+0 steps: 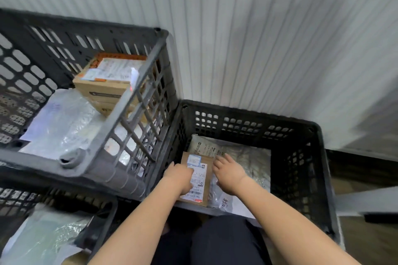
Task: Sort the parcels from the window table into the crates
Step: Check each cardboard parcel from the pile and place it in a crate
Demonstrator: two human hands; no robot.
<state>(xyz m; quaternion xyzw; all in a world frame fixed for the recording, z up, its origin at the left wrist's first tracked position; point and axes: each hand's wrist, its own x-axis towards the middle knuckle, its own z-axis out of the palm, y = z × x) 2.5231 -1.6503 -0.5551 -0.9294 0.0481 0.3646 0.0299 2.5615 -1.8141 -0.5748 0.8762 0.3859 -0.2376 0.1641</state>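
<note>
Reaching down into the black crate (301, 135) on the right, you are working with both hands inside it. Your left hand (179, 176) is curling its fingers over the near left edge of a small brown cardboard parcel (199, 180), gripping it; the parcel is lying flat with its white shipping label facing up and its near end resting close to the crate's near wall. Your right hand (229, 171) is lying just beside the parcel's right edge, fingers stretched out and relaxed, holding nothing, its fingertips touching the clear plastic mailers (247, 157) that are covering the crate's floor. Another pale mailer marked with digits (226, 202) is sitting under the parcel's right side, near your wrist.

To the left, a grey crate (133, 97) is sitting higher and tilted, touching the black crate's left wall; it is holding stacked brown boxes (103, 86) with labels on top and a white plastic bag (62, 120) beside them. A third crate (101, 221), below it, is showing more plastic-wrapped parcels. A white ribbed radiator (258, 38) is standing behind everything.
</note>
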